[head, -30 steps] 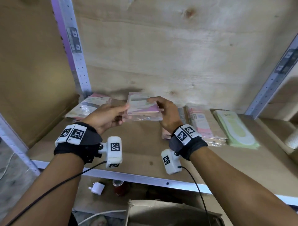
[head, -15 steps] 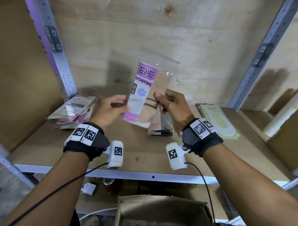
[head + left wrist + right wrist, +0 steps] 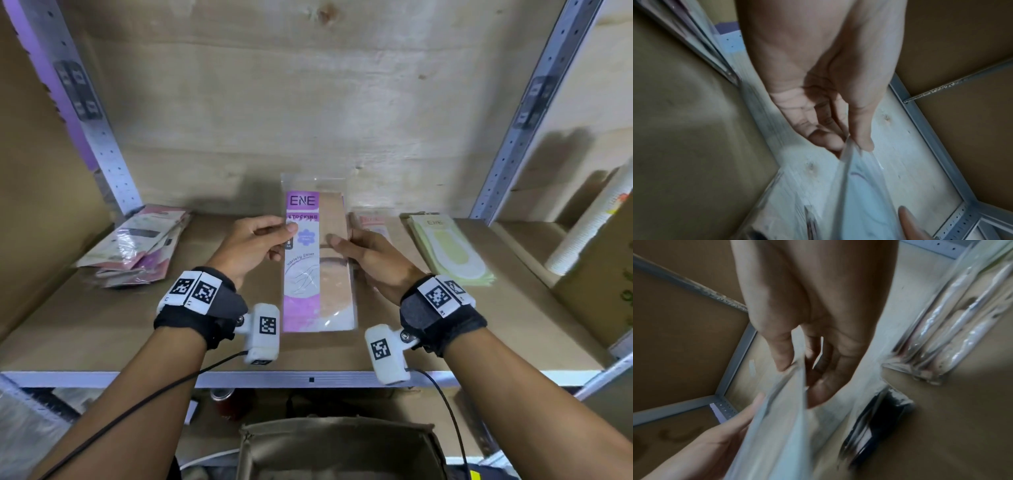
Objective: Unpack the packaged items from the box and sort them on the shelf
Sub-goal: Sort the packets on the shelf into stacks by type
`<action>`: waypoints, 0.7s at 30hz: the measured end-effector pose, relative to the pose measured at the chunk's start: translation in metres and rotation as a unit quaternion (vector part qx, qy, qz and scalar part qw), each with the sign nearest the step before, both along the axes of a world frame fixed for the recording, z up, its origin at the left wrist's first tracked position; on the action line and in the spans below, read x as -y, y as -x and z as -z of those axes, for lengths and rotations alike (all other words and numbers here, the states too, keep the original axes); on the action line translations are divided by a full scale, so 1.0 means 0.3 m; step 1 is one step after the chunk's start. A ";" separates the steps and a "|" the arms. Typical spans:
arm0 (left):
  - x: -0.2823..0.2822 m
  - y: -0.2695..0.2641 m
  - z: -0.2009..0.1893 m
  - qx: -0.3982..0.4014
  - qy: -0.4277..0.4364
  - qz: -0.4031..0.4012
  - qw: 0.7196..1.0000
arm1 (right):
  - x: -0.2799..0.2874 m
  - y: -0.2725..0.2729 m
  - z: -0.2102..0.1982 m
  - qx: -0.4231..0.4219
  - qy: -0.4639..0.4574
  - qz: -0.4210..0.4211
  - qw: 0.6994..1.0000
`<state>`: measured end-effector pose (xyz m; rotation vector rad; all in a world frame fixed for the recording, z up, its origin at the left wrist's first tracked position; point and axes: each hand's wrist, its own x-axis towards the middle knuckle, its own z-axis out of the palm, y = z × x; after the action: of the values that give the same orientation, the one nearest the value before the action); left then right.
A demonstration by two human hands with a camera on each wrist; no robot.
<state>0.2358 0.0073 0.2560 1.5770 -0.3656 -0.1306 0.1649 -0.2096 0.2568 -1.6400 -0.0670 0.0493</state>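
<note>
I hold a purple-and-beige stocking packet [image 3: 317, 274] lengthwise over the middle of the wooden shelf [image 3: 102, 325], its printed front facing up. My left hand [image 3: 284, 240] pinches its left edge between thumb and fingers. My right hand [image 3: 337, 245] pinches the right edge the same way. The left wrist view shows the thumb [image 3: 863, 138] pressed on the clear plastic packet [image 3: 859, 194]. In the right wrist view the packet [image 3: 781, 426] is blurred. An open cardboard box [image 3: 342, 445] sits below the shelf's front edge.
Loose pink and white packets [image 3: 137, 246] are piled at the shelf's left. Pink packets [image 3: 373, 222] lie behind my right hand, green insole packets [image 3: 448, 250] further right. Dark packets [image 3: 875, 423] lie on the shelf under my right hand. A stack of paper cups [image 3: 589, 222] leans in the bay to the right.
Both hands raised the packet off the shelf pile and tilted it upright. It now sits lower, turned straight with its front facing up.
</note>
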 end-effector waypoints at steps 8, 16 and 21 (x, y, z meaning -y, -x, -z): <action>0.075 -0.052 0.028 -0.090 0.051 -0.018 0.994 | 0.087 0.051 0.035 -0.003 0.004 -0.092 0.996; 0.059 -0.123 0.042 -0.137 0.116 -0.107 0.978 | 0.165 0.091 0.039 -0.045 0.104 -0.156 0.981; 0.055 -0.138 0.080 -0.130 0.092 -0.133 0.978 | 0.193 0.098 0.038 -0.056 0.093 -0.134 0.985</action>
<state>0.2772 -0.0093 0.2321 1.3896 0.0385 -0.0910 0.1355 -0.2675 0.2453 -1.8029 -0.2007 0.3630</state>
